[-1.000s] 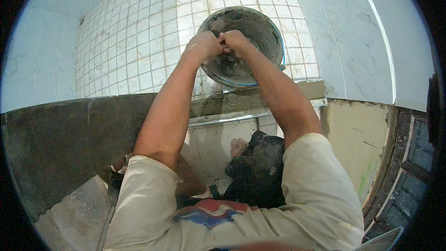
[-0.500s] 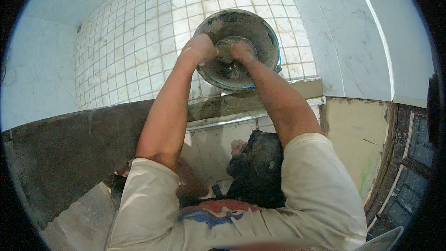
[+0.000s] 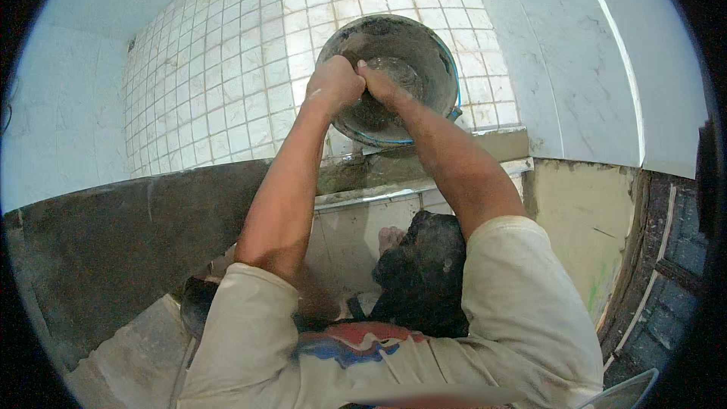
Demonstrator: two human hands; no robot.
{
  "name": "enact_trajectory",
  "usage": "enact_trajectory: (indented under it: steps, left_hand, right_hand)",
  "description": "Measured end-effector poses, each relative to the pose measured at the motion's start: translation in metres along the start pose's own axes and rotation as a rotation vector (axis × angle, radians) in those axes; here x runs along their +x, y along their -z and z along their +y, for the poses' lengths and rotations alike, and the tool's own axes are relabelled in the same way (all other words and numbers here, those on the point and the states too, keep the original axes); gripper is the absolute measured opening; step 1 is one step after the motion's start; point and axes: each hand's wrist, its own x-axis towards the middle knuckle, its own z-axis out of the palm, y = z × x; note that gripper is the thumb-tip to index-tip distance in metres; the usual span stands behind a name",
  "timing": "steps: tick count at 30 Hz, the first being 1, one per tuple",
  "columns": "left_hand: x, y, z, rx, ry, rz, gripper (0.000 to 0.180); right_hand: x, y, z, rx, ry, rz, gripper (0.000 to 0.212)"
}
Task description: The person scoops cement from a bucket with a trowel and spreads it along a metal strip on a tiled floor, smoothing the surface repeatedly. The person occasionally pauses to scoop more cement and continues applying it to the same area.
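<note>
A dark, round bucket [image 3: 445, 79] smeared with grey residue stands on the tiles, with a blue handle along its rim. Murky water [image 3: 405, 74] shows at its bottom. Over the bucket's left part, my left hand [image 3: 335, 83] is closed in a fist. My right hand [image 3: 383, 86] meets it from the right, fingers curled and thumb toward the left hand. Whatever the two hands grip between them is mostly hidden, and I cannot make out its kind.
White square floor tiles [image 3: 227, 76] surround the bucket. A low ledge [image 3: 379, 170] with a metal-like edge runs between it and me. To the left stands a dark, rough low wall [image 3: 136, 250]; marbled wall panels [image 3: 583, 60] rise at the right. My bare foot [image 3: 391, 238] is below.
Both hands have come together above the bucket; my right hand has risen out of its middle toward the left one. A greyish-brown piece between them is now mostly covered. The bucket stays put.
</note>
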Motion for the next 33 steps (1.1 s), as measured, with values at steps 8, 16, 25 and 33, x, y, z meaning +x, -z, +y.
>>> enact_trajectory:
  steps: [8,16,25,33]
  left_hand:
    - [-0.036,0.001,-0.031,0.026,0.073,0.009,0.031]
    - [-0.020,-0.037,-0.015,0.032,-0.039,0.154,0.032]
    - [-0.018,-0.037,-0.031,-0.003,0.025,0.178,0.032]
    - [-0.017,-0.037,-0.027,-0.061,0.015,0.112,0.031]
  right_hand:
    - [-0.020,0.018,-0.041,-0.741,-0.199,0.147,0.042]
    - [0.061,0.034,0.029,-1.162,0.141,-0.231,0.028]
    - [-0.046,0.006,-0.048,-0.996,0.215,-0.402,0.038]
    - [-0.053,-0.007,-0.016,-1.118,0.025,-0.182,0.081]
